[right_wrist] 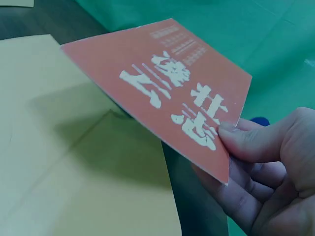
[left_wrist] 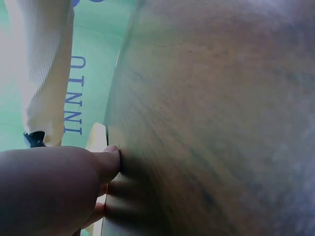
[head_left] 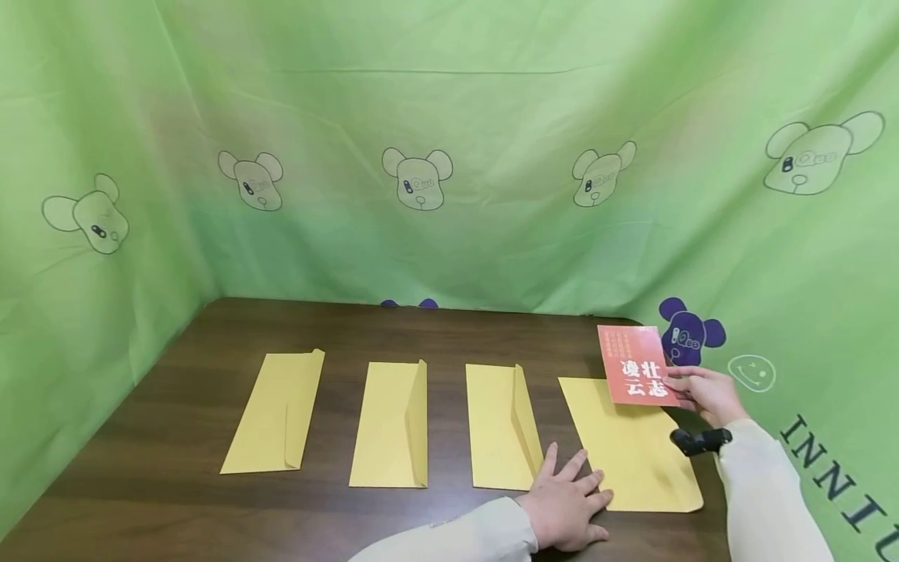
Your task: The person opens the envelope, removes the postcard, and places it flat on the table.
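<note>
My right hand pinches a red card with white lettering by its edge, thumb on top and fingers beneath. The card is held above the far part of a yellow envelope lying spread wide at the right, with a crease visible in the right wrist view. My left hand rests flat, fingers spread, on the table and the near left edge of that envelope. Its fingertips lie close to the near corner of another yellow envelope; whether they touch it I cannot tell.
Two more yellow envelopes, a middle one and a far-left one, lie in the row on the dark wooden table. Green printed cloth hangs behind and along both sides, close to my right arm.
</note>
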{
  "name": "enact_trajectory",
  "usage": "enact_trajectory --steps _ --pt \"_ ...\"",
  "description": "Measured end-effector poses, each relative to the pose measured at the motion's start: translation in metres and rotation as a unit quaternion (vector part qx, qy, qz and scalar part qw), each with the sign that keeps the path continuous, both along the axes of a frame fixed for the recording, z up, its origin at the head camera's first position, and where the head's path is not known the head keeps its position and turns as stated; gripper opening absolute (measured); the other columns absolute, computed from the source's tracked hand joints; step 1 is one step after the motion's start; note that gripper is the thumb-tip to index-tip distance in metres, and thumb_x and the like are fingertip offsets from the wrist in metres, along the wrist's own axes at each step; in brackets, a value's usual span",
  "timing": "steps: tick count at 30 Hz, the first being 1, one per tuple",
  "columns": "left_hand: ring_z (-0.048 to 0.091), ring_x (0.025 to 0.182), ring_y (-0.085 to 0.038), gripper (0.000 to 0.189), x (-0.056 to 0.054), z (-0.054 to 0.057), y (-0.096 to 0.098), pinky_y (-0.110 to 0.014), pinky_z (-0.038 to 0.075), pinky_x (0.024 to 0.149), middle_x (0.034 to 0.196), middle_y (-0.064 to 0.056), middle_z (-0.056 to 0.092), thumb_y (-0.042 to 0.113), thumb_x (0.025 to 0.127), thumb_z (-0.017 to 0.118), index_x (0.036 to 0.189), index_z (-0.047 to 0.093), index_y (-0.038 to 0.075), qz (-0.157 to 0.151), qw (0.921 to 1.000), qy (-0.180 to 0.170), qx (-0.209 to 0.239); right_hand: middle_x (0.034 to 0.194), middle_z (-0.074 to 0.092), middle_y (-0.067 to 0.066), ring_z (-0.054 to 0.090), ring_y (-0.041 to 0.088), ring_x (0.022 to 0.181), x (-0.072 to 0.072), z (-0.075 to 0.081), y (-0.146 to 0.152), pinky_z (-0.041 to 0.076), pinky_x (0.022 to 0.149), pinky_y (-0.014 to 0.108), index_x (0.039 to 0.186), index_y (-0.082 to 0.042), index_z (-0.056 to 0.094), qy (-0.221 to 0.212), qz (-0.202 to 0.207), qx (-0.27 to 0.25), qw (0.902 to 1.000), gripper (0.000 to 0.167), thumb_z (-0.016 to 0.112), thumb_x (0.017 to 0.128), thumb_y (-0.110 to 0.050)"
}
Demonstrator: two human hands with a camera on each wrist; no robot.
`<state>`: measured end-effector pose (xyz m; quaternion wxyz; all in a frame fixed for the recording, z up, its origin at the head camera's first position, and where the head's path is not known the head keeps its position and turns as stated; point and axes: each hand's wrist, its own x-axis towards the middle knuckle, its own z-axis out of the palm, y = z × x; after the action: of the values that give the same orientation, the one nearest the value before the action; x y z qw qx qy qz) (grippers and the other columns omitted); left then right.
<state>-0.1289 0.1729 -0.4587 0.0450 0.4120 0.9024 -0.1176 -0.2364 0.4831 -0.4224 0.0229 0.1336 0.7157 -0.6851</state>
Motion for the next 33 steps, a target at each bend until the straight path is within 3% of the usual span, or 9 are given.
enact_trajectory --steps 9,17,22,27,30,33 --pt "0.003 0.149 -0.005 0.054 0.002 0.001 -0.005 -0.046 0.005 0.119 0.156 0.034 0.015 0.071 0.096 0.026 0.149 0.022 0.059 -0.024 0.9994 0.003 -0.026 0.072 0.072 0.000 0.070 0.013 0.062 -0.029 0.010 -0.021 0.057 0.059 0.025 0.074 -0.025 0.077 0.027 -0.017 -0.042 0.9986 0.042 0.061 0.093 0.009" --pt "0.002 0.149 -0.005 0.055 -0.001 -0.001 -0.011 -0.043 0.009 0.118 0.156 0.034 0.015 0.070 0.096 0.028 0.150 0.022 0.057 -0.047 0.9984 -0.021 -0.023 0.070 0.072 -0.001 0.070 0.011 0.061 -0.040 0.002 -0.036 0.057 0.059 0.024 0.071 -0.022 0.077 0.011 -0.030 -0.054 0.9980 0.042 0.060 0.094 0.009" --pt "0.004 0.149 -0.005 0.056 -0.004 -0.002 -0.013 -0.043 0.011 0.118 0.157 0.032 0.015 0.068 0.097 0.028 0.151 0.022 0.055 -0.059 0.9977 -0.029 -0.017 0.070 0.072 -0.005 0.069 0.008 0.062 -0.049 -0.006 -0.042 0.057 0.061 0.024 0.069 -0.023 0.075 0.001 -0.030 -0.029 0.9991 0.041 0.061 0.093 0.007" --pt "0.005 0.149 -0.005 0.055 -0.005 -0.002 -0.014 -0.043 0.012 0.118 0.157 0.032 0.016 0.068 0.098 0.029 0.150 0.024 0.056 -0.056 0.9981 -0.016 -0.018 0.068 0.070 -0.005 0.070 0.009 0.061 -0.059 -0.013 -0.047 0.058 0.063 0.025 0.068 -0.022 0.072 -0.006 -0.047 0.011 0.9988 0.039 0.063 0.094 0.005" --pt "0.006 0.149 -0.005 0.054 -0.005 -0.003 -0.014 -0.043 0.013 0.118 0.157 0.032 0.016 0.068 0.098 0.027 0.150 0.023 0.056 -0.061 0.9977 -0.006 -0.029 0.067 0.069 -0.003 0.070 0.011 0.060 -0.063 -0.017 -0.049 0.058 0.062 0.027 0.074 -0.014 0.074 -0.004 -0.060 0.024 0.9979 0.029 0.063 0.094 0.004" --pt "0.006 0.149 -0.005 0.053 -0.005 -0.003 -0.014 -0.043 0.013 0.117 0.157 0.032 0.015 0.067 0.099 0.025 0.151 0.021 0.056 -0.068 0.9969 -0.001 -0.039 0.066 0.068 -0.003 0.069 0.011 0.059 -0.067 -0.021 -0.051 0.058 0.061 0.027 0.091 0.001 0.076 0.000 -0.076 0.047 0.9960 0.012 0.065 0.093 0.002"
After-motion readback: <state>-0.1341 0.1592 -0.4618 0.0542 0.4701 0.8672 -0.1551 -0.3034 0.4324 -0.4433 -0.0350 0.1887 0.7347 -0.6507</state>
